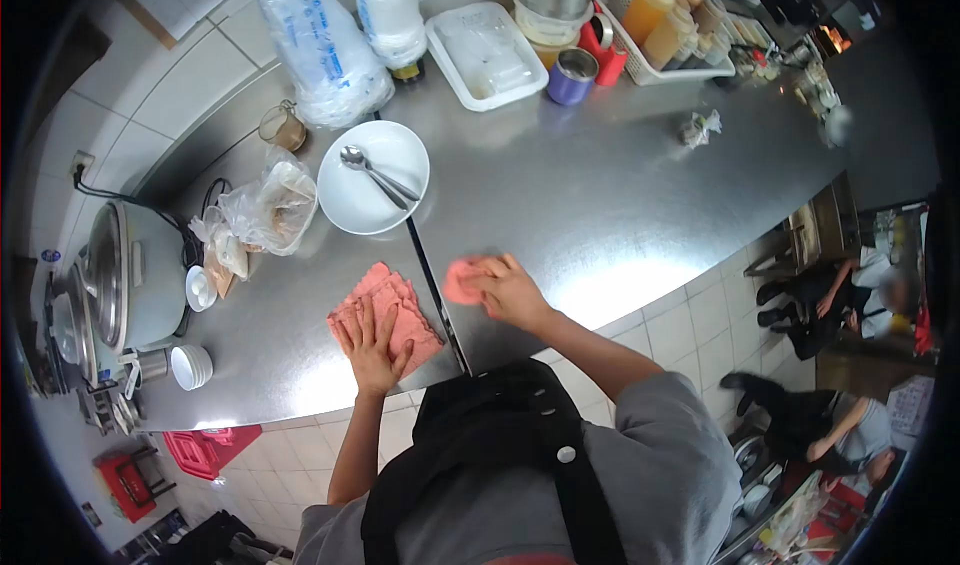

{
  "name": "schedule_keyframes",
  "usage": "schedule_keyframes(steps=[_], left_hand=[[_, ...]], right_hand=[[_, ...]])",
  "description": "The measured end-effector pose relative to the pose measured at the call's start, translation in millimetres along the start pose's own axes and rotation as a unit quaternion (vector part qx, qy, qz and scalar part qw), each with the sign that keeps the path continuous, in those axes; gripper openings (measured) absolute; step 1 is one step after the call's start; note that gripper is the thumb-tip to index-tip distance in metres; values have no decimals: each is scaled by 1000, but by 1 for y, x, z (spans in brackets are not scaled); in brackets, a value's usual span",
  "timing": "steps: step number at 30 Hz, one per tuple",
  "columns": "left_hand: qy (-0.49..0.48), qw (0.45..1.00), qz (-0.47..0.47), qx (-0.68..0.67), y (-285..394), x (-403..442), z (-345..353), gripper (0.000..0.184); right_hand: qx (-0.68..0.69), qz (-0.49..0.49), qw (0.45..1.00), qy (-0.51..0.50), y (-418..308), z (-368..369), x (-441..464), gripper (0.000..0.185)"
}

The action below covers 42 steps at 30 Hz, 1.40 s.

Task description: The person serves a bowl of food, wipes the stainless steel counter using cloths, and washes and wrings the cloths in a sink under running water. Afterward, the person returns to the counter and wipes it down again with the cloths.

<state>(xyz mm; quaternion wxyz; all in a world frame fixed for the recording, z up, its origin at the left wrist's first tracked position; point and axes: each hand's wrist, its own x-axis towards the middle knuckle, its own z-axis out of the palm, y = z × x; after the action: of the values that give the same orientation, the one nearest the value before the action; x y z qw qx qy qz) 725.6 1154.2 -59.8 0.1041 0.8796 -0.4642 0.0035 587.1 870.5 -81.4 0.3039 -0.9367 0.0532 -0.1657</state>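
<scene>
My left hand (374, 353) lies flat with its fingers spread on a folded pink cloth (382, 290) near the front edge of the steel counter. My right hand (512, 293) is closed around a second, bunched pink cloth (464, 281), pressed to the counter just right of the dark seam; that cloth is slightly blurred. Beyond both hands stands a white bowl (350, 200) with two metal spoons (378, 175) lying in it.
To the left are plastic bags of food (272, 203), a stack of small white bowls (191, 367) and a large cooker (150, 275). Along the back stand wrapped cups (320, 55), a white tray (480, 90), a purple cup (571, 87) and a bottle basket (690, 77). Two people are at the right.
</scene>
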Motion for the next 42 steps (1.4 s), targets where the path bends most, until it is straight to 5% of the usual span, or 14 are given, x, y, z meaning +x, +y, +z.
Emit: schedule_keyframes(steps=[6,11,13,17,19,20,22,23,25,26,28,34,39,42], left_hand=[[4,1000,-12,-18,2,0,-8,61],[2,999,-13,-38,0,0,-6,60],[5,999,-12,-39,-1,1,-5,60],[6,999,-8,-47,-1,1,-8,60],[16,999,-1,-42,-2,0,-7,60],[23,999,2,-35,-3,-1,-7,60],[25,999,2,-39,-2,-1,-6,60],[23,999,1,-42,-2,-2,-7,61],[24,999,2,-41,-3,-1,-8,60],[24,999,7,-46,-2,-2,-8,60],[21,999,7,-47,-1,-6,-6,60],[33,999,-17,-27,-4,-8,-3,60],[55,998,-7,-39,-4,-9,2,61],[61,998,-1,-24,-8,-14,0,59]], right_hand=[[-21,103,966,235,27,-34,145,40],[-137,30,970,196,106,6,270,54],[-132,178,969,109,122,14,278,50],[-214,174,937,215,165,76,235,46],[-188,284,936,-87,38,-35,185,36],[-191,283,936,-85,32,-56,186,36],[14,448,832,-328,37,-83,191,29],[16,447,832,-329,59,-79,191,29],[-44,258,962,-77,121,-37,184,30],[-42,261,961,-78,128,-14,173,30],[-246,106,934,235,125,21,145,41],[-58,-61,996,-32,-30,-5,-41,58],[3,195,952,-235,-97,-83,-157,23],[62,233,964,-117,-94,-97,-140,32]])
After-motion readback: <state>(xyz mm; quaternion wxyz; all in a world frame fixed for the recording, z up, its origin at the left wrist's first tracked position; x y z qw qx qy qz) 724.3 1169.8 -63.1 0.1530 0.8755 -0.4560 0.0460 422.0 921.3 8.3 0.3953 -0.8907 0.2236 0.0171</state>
